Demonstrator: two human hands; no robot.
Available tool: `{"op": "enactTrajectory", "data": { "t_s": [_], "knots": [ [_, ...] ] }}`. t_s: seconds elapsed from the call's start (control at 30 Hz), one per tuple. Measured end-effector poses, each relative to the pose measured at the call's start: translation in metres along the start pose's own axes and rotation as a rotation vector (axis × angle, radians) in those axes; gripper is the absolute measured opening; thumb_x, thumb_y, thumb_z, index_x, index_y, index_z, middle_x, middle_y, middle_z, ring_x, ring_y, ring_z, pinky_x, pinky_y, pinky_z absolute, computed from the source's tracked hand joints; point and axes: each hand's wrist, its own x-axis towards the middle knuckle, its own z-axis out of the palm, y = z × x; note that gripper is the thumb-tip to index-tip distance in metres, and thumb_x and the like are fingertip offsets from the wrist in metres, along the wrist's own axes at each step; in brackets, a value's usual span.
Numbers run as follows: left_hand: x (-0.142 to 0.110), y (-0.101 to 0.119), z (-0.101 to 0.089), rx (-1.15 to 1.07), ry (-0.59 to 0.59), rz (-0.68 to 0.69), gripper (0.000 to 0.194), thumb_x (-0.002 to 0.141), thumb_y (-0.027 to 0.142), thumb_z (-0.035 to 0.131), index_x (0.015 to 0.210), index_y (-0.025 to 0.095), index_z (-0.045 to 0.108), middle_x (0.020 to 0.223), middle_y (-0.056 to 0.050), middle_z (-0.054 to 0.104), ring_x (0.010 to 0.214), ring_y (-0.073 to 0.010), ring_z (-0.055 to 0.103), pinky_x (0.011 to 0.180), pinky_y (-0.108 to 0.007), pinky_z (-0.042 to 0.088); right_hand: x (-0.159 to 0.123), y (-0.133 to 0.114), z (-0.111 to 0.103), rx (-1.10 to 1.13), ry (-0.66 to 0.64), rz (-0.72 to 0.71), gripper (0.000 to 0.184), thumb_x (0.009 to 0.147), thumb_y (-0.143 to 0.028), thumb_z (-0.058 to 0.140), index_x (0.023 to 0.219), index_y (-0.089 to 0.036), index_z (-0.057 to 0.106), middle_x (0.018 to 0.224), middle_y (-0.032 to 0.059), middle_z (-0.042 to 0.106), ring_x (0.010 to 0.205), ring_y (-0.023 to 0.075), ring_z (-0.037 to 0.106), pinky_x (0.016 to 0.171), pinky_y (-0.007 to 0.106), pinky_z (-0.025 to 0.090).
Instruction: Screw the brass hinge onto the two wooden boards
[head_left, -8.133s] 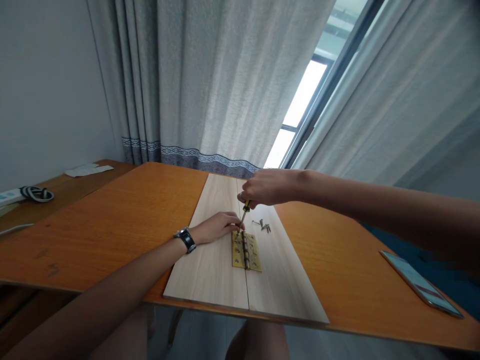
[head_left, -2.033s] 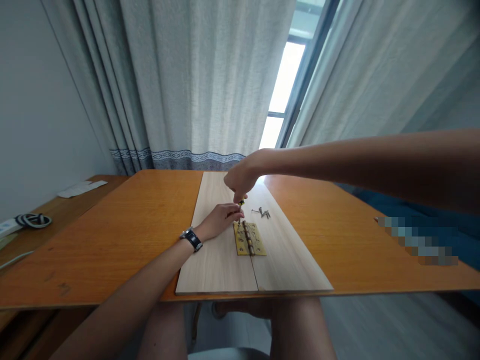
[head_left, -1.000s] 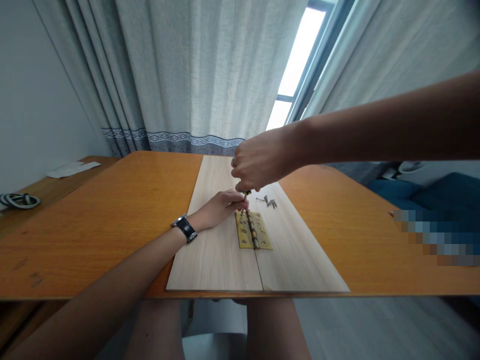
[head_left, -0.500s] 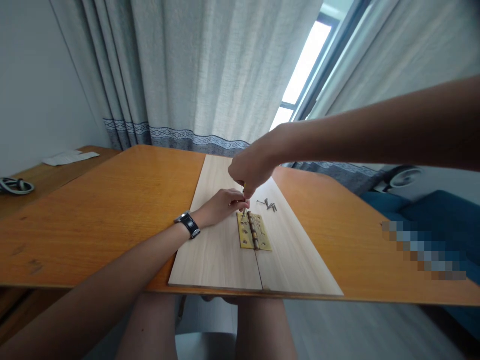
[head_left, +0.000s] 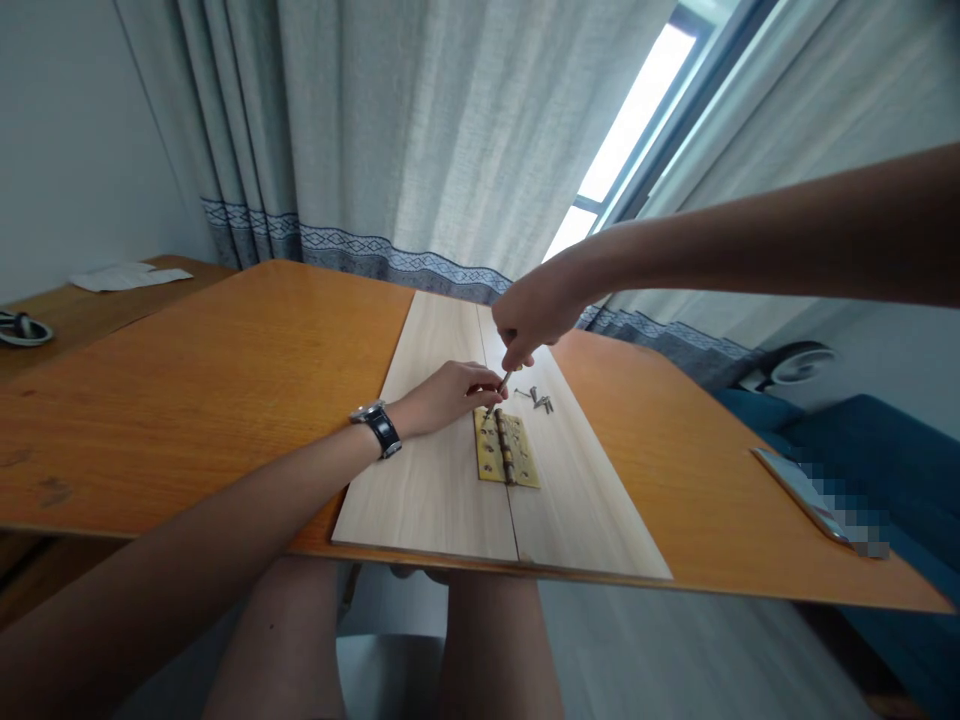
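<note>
My right hand (head_left: 541,308) is closed around the handle of a screwdriver (head_left: 505,381), whose thin metal shaft slants down to the left. Fingers of my left hand (head_left: 454,396) pinch around that shaft low down, beside the brass hinge (head_left: 491,460). The tip meets the hinge's upper left hole area; a screw under it is too small to make out. The hinge lies opened flat across the seam of two pale wooden boards (head_left: 435,500), its knuckle along the seam. Several loose screws (head_left: 540,400) lie on the right board, just right of my fingers.
The boards rest on an orange-brown wooden table (head_left: 247,400). A phone-like flat object (head_left: 799,490), partly pixelated, lies at the right edge. White paper (head_left: 131,276) and a coiled cable (head_left: 26,328) are at the far left. Curtains hang behind.
My right hand has tilted the screwdriver, shifting up and to the right, so more shaft shows. My left hand keeps its place by the hinge. The camera view has shifted slightly.
</note>
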Motion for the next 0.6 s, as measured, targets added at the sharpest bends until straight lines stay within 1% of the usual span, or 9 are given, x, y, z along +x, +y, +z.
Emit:
{"op": "enactTrajectory", "data": {
  "t_s": [0.03, 0.07, 0.13, 0.23, 0.3, 0.37, 0.47, 0.53, 0.6],
  "knots": [
    [0.000, 0.000, -0.001, 0.002, 0.002, 0.002, 0.015, 0.093, 0.021, 0.059, 0.086, 0.014, 0.071, 0.087, -0.005, 0.071, 0.080, -0.0149, 0.061, 0.075, -0.029, 0.045, 0.002, -0.002, -0.001, 0.014, 0.050, -0.003, 0.038, 0.085, -0.037, 0.069, 0.061, -0.007, 0.065, 0.059, -0.0042, 0.063, 0.066, 0.0062, 0.062, 0.058, 0.024, 0.034],
    [-0.001, 0.000, -0.001, 0.002, -0.003, 0.004, 0.016, 0.093, 0.020, 0.059, 0.083, 0.014, 0.070, 0.086, -0.005, 0.071, 0.080, -0.0149, 0.061, 0.076, -0.029, 0.045, 0.003, -0.003, -0.003, 0.021, 0.119, -0.041, 0.039, 0.087, -0.036, 0.066, 0.062, -0.007, 0.065, 0.061, -0.0039, 0.064, 0.070, 0.0066, 0.063, 0.059, 0.024, 0.035],
    [-0.002, -0.001, -0.002, -0.007, -0.018, 0.007, 0.017, 0.093, 0.018, 0.058, 0.081, 0.014, 0.070, 0.085, -0.005, 0.072, 0.081, -0.0153, 0.063, 0.076, -0.029, 0.046, -0.002, -0.005, -0.004, 0.002, 0.226, -0.163, 0.036, 0.090, -0.035, 0.064, 0.066, -0.008, 0.065, 0.064, -0.0045, 0.065, 0.078, 0.0065, 0.064, 0.063, 0.024, 0.037],
    [-0.002, -0.003, -0.003, -0.037, -0.036, -0.009, 0.019, 0.093, 0.019, 0.055, 0.084, 0.014, 0.071, 0.088, -0.005, 0.073, 0.083, -0.0157, 0.064, 0.076, -0.029, 0.046, -0.011, -0.001, 0.000, -0.031, 0.266, -0.296, 0.035, 0.092, -0.036, 0.063, 0.069, -0.009, 0.065, 0.069, -0.0053, 0.066, 0.086, 0.0064, 0.064, 0.070, 0.023, 0.041],
    [-0.002, -0.005, -0.003, -0.064, -0.054, -0.011, 0.020, 0.094, 0.021, 0.054, 0.085, 0.014, 0.071, 0.089, -0.005, 0.073, 0.084, -0.0157, 0.064, 0.076, -0.029, 0.046, -0.012, 0.006, 0.006, -0.042, 0.302, -0.318, 0.039, 0.093, -0.038, 0.062, 0.066, -0.010, 0.063, 0.071, -0.0043, 0.067, 0.089, 0.0077, 0.064, 0.073, 0.024, 0.042],
    [-0.002, -0.005, -0.002, -0.081, -0.075, -0.005, 0.020, 0.094, 0.023, 0.055, 0.086, 0.014, 0.072, 0.091, -0.006, 0.074, 0.085, -0.0157, 0.064, 0.077, -0.029, 0.046, -0.006, 0.014, 0.013, -0.052, 0.333, -0.281, 0.040, 0.091, -0.040, 0.064, 0.064, -0.011, 0.063, 0.071, -0.0029, 0.068, 0.088, 0.0097, 0.065, 0.073, 0.025, 0.043],
    [-0.002, -0.004, -0.002, -0.071, -0.072, -0.006, 0.018, 0.093, 0.023, 0.056, 0.093, 0.015, 0.072, 0.095, -0.006, 0.074, 0.087, -0.0159, 0.064, 0.078, -0.029, 0.045, 0.006, 0.025, 0.016, -0.037, 0.285, -0.122, 0.043, 0.087, -0.045, 0.068, 0.064, -0.009, 0.065, 0.068, -0.0023, 0.068, 0.080, 0.0111, 0.067, 0.069, 0.026, 0.043],
    [-0.002, -0.003, -0.002, -0.048, -0.073, 0.000, 0.018, 0.093, 0.021, 0.055, 0.093, 0.014, 0.072, 0.092, -0.006, 0.073, 0.085, -0.0159, 0.063, 0.077, -0.029, 0.045, 0.011, 0.025, 0.015, -0.016, 0.262, -0.032, 0.049, 0.090, -0.049, 0.061, 0.064, -0.007, 0.066, 0.067, -0.0026, 0.067, 0.073, 0.0092, 0.066, 0.066, 0.026, 0.041],
    [-0.002, -0.004, -0.003, -0.027, -0.094, 0.028, 0.020, 0.094, 0.019, 0.052, 0.089, 0.014, 0.071, 0.086, -0.005, 0.071, 0.082, -0.0156, 0.062, 0.077, -0.029, 0.044, 0.009, 0.020, 0.011, -0.019, 0.308, -0.027, 0.052, 0.094, -0.048, 0.054, 0.064, -0.008, 0.065, 0.067, -0.0027, 0.067, 0.069, 0.0073, 0.065, 0.064, 0.026, 0.040]
  ]
}}
